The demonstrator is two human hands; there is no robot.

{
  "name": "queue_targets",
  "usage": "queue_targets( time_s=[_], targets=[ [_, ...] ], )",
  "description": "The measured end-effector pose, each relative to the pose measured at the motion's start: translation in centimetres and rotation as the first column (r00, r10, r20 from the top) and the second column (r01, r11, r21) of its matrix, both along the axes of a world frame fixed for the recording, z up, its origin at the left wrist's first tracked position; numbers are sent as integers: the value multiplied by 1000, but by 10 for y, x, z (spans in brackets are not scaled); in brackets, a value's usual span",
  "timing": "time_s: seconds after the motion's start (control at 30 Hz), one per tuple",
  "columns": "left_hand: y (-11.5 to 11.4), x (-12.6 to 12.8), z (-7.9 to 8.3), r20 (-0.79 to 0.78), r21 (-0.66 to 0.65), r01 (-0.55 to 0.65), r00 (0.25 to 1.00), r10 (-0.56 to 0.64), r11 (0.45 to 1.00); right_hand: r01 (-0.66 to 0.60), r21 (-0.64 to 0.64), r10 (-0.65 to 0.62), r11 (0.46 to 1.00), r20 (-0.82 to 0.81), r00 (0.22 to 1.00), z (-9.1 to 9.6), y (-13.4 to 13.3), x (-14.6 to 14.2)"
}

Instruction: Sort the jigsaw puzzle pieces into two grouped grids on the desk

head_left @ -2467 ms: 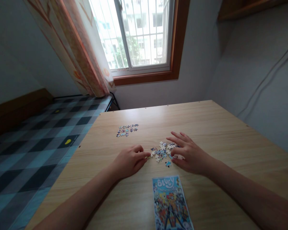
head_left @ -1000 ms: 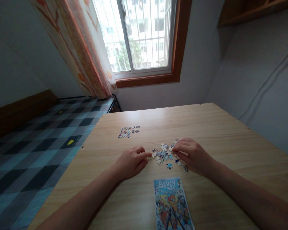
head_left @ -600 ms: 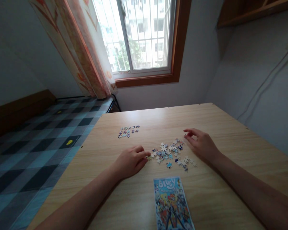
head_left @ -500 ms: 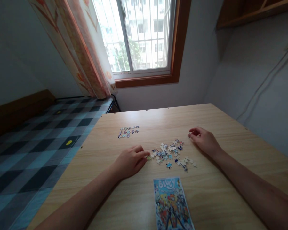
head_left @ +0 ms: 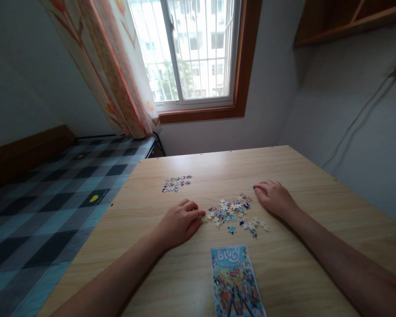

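Loose jigsaw puzzle pieces (head_left: 225,214) lie in a scattered heap at the middle of the table, some coloured side up and others pale side up. At the heap's left edge, my left hand (head_left: 183,222) is closed, with thumb and forefinger at a yellow-green puzzle piece (head_left: 203,218). Beyond the heap on the right, my right hand (head_left: 275,197) pinches a small light-blue puzzle piece (head_left: 252,187) at its fingertips, close to the tabletop. Farther back on the left, joined pieces (head_left: 171,185) form short rows and a partial frame.
A picture box (head_left: 236,279) marked "Bluey" lies flat at the table's near edge. The wooden table (head_left: 135,281) stands beside a bed (head_left: 95,198) with a checked cover on the left. A window (head_left: 198,57) is behind; a cable (head_left: 353,127) hangs on the right wall.
My right hand has moved a little left, its fingers now straighter and lower, with the light-blue piece showing at the tips. My left hand has stayed nearly in place.
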State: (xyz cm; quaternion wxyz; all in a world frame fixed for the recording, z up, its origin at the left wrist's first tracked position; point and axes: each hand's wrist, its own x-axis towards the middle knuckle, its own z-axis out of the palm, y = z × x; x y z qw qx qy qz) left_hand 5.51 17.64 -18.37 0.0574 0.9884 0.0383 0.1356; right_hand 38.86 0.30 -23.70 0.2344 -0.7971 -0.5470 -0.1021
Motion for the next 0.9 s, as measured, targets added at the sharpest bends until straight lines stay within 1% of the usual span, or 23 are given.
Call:
queue_targets(
  time_s=[0.1,0.2,0.27,0.37,0.47,0.6,0.7,0.8,0.9],
  targets=[
    [-1,2,0,-12,9,16,1000,-16,1000,-16,-53,17,998,24,1000,-5,6,-11],
    [-4,3,0,-69,18,-4,998,6,1000,-77,-196,72,978,-33,997,-4,11,-22],
    [-6,3,2,-102,17,-15,995,17,1000,-113,-250,94,962,-84,992,-1,12,-26],
    [-6,2,3,-108,-1,-19,994,19,1000,-89,-266,59,960,-117,991,3,11,-26],
    [-4,2,0,-113,-17,-29,993,27,999,-79,-307,49,948,-105,993,3,12,-25],
    [-1,4,-8,-204,-17,-97,975,91,995,-95,-358,71,929,-80,994,1,15,-26],
    [0,6,-10,-275,-30,-142,953,128,989,-96,-360,73,928,-76,994,0,17,-26],
    [-1,7,-9,-326,-34,-171,933,151,985,-94,-352,65,931,-92,994,0,18,-26],
    [0,8,-5,-369,-29,-158,919,137,987,-98,-341,62,935,-115,991,2,17,-28]
  ],
)
